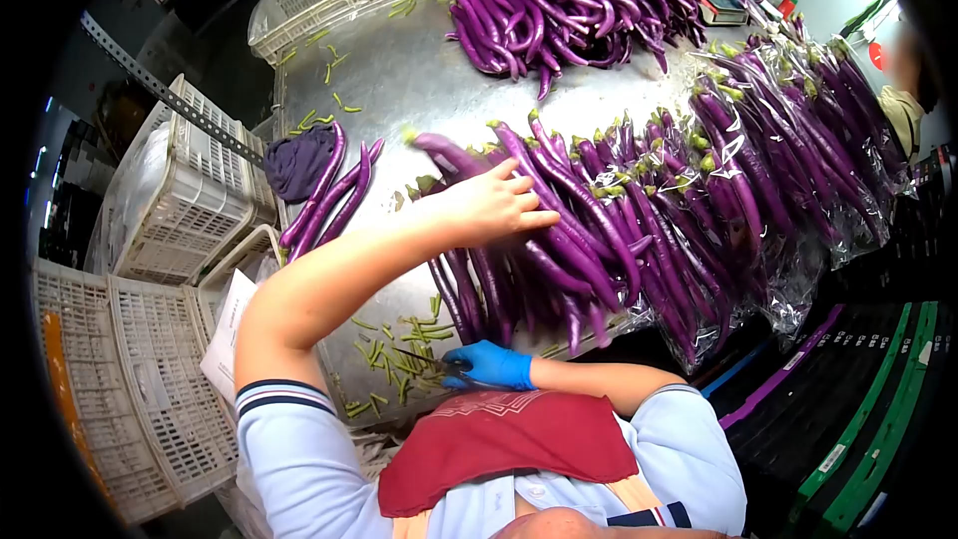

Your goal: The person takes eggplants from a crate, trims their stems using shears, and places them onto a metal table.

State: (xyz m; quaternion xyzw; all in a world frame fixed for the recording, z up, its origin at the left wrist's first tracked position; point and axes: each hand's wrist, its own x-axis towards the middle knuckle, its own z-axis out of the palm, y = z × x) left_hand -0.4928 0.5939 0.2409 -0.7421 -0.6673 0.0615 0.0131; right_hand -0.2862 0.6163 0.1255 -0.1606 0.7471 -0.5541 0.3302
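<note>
Purple and glossy, a loose bunch of long, slender eggplants (573, 236) lies on the metal counter (384, 70) in front of the wearer, green stem ends mostly away, tips towards the near edge. Watching remotely through the head camera, I see the bare left hand (496, 205) laid across the upper part of the bunch, its fingers spread and slightly bent; the thumb and palm are hidden, so I cannot tell whether they grasp anything.

I judge each eggplant fairly light and firm with a little give, its skin slippery and easily bruised. I would hold one around the upper body, just below the green cap, with a broad, gentle grip; a bunch would want support at mid-length, since the curved bodies could slide over one another.

Nearer the body, the right hand (499, 366), in a blue glove, has its fingers closed around dark scissors (457, 369), blades pointing left over scattered green stem pieces (407, 359). To the left, a few separate eggplants (317, 202) lie against a crumpled dark cloth (297, 165). To the right are eggplants in clear plastic bags (788, 140); at the far side, I see a large heap of eggplants (579, 10). White plastic crates (200, 220) stand beyond the counter's left side.
</note>
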